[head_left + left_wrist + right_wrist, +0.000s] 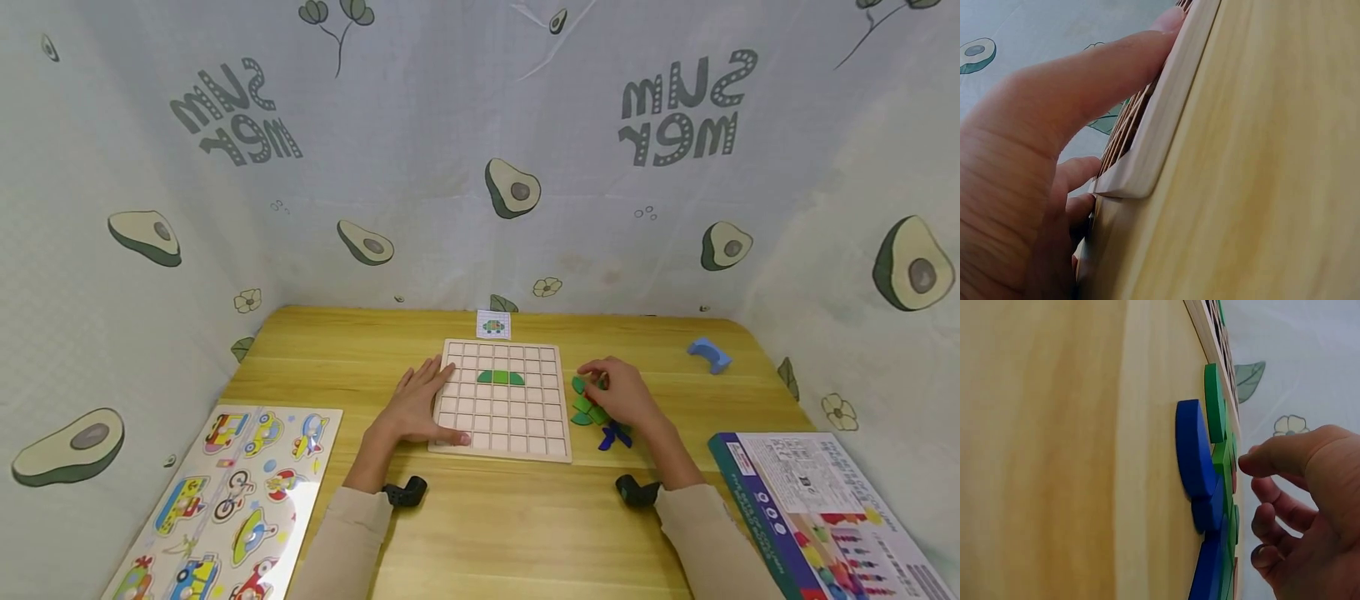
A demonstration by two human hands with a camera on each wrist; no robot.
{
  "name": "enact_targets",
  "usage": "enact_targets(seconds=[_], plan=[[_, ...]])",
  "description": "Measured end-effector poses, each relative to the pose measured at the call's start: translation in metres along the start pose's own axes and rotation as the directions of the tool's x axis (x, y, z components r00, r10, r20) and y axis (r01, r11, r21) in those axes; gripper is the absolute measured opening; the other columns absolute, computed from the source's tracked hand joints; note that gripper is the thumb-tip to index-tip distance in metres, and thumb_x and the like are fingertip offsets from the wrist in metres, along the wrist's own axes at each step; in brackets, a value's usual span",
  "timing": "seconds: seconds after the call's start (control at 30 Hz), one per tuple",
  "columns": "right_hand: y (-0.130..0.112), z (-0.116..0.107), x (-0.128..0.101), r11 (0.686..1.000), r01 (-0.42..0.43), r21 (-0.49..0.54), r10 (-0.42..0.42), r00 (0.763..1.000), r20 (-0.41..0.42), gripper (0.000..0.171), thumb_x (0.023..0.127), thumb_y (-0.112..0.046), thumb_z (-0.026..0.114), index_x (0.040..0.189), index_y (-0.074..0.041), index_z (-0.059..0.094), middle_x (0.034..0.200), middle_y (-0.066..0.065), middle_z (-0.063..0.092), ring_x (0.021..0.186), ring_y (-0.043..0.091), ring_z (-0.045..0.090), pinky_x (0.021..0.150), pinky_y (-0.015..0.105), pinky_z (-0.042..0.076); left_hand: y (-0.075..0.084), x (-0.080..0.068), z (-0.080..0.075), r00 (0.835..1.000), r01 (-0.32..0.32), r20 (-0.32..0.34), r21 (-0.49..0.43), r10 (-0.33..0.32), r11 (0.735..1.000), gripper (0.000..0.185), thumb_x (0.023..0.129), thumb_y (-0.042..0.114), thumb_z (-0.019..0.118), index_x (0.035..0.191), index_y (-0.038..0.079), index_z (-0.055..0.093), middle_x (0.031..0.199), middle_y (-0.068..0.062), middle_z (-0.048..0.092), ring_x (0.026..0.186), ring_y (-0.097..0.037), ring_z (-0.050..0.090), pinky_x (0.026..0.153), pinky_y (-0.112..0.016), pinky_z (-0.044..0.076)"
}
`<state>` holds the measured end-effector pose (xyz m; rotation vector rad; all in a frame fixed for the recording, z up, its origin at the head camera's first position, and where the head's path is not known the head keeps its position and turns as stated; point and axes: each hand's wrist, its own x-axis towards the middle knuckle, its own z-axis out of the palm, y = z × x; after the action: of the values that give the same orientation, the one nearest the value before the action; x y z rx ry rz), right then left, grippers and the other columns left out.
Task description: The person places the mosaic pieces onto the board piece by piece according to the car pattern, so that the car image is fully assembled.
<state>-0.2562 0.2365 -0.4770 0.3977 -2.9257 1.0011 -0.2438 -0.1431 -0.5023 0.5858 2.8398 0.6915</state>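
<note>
Left hand [416,408] lay flat, fingers straight, on grid board [502,400] edge; right hand [618,392] pinched a green piece [583,406] in the pile.

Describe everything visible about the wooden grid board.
The wooden grid board is pale, square and framed, ruled into small square cells. It lies flat on the yellow table. Green pieces forming a low dome sit in its upper rows. The left hand rests flat on its left edge, thumb along the near rim.
</note>
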Motion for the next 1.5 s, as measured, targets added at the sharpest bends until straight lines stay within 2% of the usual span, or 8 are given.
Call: enact_targets(seconds=[0.2, 0.43, 0.67, 0.9, 1.13, 1.5], plan=[[0.002, 0.001, 0.006, 1.000, 0.002, -0.012, -0.001, 0.997, 0.077, 0.029, 0.095, -0.006, 0.065, 0.123, -0.001, 0.072, 0.104, 0.016, 0.063, 0.082, 0.022, 0.057, 0.067, 0.032, 0.047, 0.001, 0.001, 0.002, 1.000, 0.001, -0.002, 0.001, -0.001, 1.000, 0.129, 0.066, 0.071, 0.083, 0.166, 0.018, 0.022, 0.174, -0.011, 0.010, 0.162, -0.030, 0.007, 0.131, -0.053, 0.003], [0.004, 0.000, 0.008, 0.999, -0.030, -0.029, 0.031, 0.997, 0.066, 0.030, 0.097, -0.017, 0.072, 0.122, 0.000, 0.070, 0.103, 0.015, 0.064, 0.087, 0.025, 0.058, 0.071, 0.035, 0.049, 0.002, 0.001, 0.002, 1.000, 0.009, 0.001, -0.007, -0.009, 1.000, 0.129, 0.066, 0.071, 0.083, 0.166, 0.018, 0.022, 0.174, -0.010, 0.010, 0.162, -0.029, 0.007, 0.132, -0.053, 0.004], [0.004, -0.001, 0.008, 0.999, -0.028, -0.036, 0.031, 0.996, 0.089, 0.030, 0.097, -0.015, 0.070, 0.124, -0.001, 0.070, 0.104, 0.014, 0.063, 0.087, 0.024, 0.056, 0.073, 0.037, 0.048, 0.003, 0.002, 0.001, 1.000, 0.008, -0.004, -0.012, -0.008, 1.000, 0.129, 0.068, 0.071, 0.082, 0.166, 0.015, 0.020, 0.174, -0.011, 0.009, 0.162, -0.029, 0.007, 0.132, -0.052, 0.003], [0.005, 0.001, 0.007, 0.999, -0.035, -0.033, 0.037, 0.997, 0.069, 0.028, 0.097, -0.020, 0.072, 0.116, 0.001, 0.070, 0.093, 0.008, 0.058, 0.079, 0.020, 0.050, 0.066, 0.030, 0.043, 0.002, 0.001, 0.001, 1.000, 0.009, -0.009, -0.027, -0.010, 1.000, 0.129, 0.067, 0.071, 0.083, 0.166, 0.015, 0.021, 0.174, -0.011, 0.010, 0.162, -0.030, 0.008, 0.132, -0.053, 0.004], [0.001, 0.003, 0.002, 0.998, -0.061, 0.001, 0.060, 0.997, 0.039, 0.035, 0.098, -0.028, 0.073, 0.118, 0.000, 0.070, 0.101, 0.011, 0.065, 0.080, 0.019, 0.055, 0.068, 0.031, 0.046, 0.000, -0.001, 0.001, 1.000, 0.007, -0.009, -0.020, -0.007, 1.000, 0.128, 0.067, 0.070, 0.084, 0.166, 0.017, 0.023, 0.174, -0.012, 0.010, 0.162, -0.030, 0.008, 0.132, -0.053, 0.004], [-0.022, 0.015, 0.003, 0.998, 0.007, 0.062, -0.007, 1.000, 0.006, 0.029, 0.096, -0.023, 0.075, 0.115, -0.001, 0.072, 0.099, 0.011, 0.065, 0.072, 0.017, 0.050, 0.062, 0.029, 0.043, -0.001, 0.000, 0.001, 1.000, 0.010, -0.008, -0.017, -0.010, 1.000, 0.129, 0.066, 0.072, 0.082, 0.166, 0.018, 0.022, 0.174, -0.011, 0.010, 0.162, -0.030, 0.009, 0.132, -0.052, 0.004]])
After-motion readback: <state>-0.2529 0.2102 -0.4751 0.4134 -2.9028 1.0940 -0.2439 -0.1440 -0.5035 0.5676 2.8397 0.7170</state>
